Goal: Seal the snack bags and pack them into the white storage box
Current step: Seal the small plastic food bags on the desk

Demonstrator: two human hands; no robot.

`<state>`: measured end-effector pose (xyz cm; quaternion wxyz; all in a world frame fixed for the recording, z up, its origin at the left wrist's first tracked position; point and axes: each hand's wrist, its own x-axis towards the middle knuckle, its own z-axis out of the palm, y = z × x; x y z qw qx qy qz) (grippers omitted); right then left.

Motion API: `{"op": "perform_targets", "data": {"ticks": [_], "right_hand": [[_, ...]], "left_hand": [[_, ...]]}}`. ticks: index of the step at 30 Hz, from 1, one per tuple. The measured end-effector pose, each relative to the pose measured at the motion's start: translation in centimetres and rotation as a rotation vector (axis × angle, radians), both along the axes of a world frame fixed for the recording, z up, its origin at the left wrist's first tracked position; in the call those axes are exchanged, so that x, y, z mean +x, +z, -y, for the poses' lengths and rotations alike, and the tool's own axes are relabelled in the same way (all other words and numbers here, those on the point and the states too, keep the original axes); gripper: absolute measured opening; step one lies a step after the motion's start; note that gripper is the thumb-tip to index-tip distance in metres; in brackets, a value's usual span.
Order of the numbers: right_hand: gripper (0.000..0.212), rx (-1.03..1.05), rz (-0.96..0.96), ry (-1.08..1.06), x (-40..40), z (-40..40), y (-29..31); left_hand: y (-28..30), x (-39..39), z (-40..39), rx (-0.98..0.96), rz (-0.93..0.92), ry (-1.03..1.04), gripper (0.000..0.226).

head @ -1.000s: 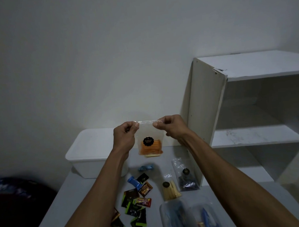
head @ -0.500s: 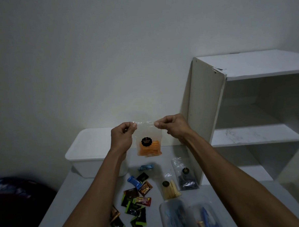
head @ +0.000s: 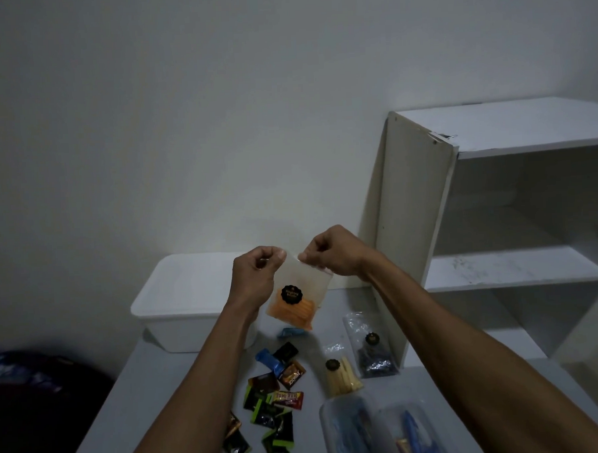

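A clear snack bag (head: 295, 300) with orange chips and a black round label hangs in the air above the table. My left hand (head: 257, 277) pinches its top left corner and my right hand (head: 329, 255) pinches its top edge close beside it. The bag tilts down to the right. Behind it stands the white storage box (head: 184, 299) with its lid on. On the table lie a bag of pale yellow sticks (head: 341, 375) and a bag of dark snacks (head: 373, 355).
Several small candy wrappers (head: 274, 402) are scattered on the grey table (head: 134, 404). A clear plastic container (head: 378, 428) sits at the front. A white shelf unit (head: 496, 234) stands at the right. A dark bag (head: 30, 392) lies at the far left.
My hands have come closer together along the bag's top edge, and the bag has tilted from hanging straight to slanting down to the right.
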<state>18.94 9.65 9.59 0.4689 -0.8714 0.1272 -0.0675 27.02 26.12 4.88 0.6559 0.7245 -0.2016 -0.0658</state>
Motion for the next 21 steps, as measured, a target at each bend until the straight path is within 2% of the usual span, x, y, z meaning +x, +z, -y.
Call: {"op": "perform_targets", "data": {"ticks": [3, 5, 8, 13, 17, 19, 21], "right_hand": [[0.019, -0.004, 0.079, -0.085, 0.5, -0.6, -1.1], [0.019, 0.023, 0.11, -0.137, 0.7, -1.0, -1.8], [0.019, 0.048, 0.119, -0.139, 0.8, -1.5, -2.3], [0.018, 0.174, 0.095, -0.104, 0.6, -1.8, -2.4], [0.013, 0.111, 0.027, -0.024, -0.2, -1.6, -2.5], [0.015, 0.084, 0.025, -0.006, -0.3, -1.7, -2.8], [0.02, 0.108, 0.042, -0.013, -0.1, -1.9, -3.1]], "left_hand": [[-0.2, -0.2, 0.6, -0.034, -0.065, 0.091, 0.032], [-0.2, -0.4, 0.9, 0.014, -0.09, 0.131, 0.038], [0.0, -0.5, 1.3, 0.059, -0.101, 0.142, 0.028], [0.5, -0.3, 1.3, -0.026, -0.124, 0.137, 0.015], [0.5, 0.2, 0.8, -0.081, -0.152, 0.134, 0.021], [0.5, 0.6, 0.5, -0.103, -0.177, 0.138, 0.008], [0.7, 0.7, 0.4, -0.127, -0.189, 0.139, 0.011]]}}
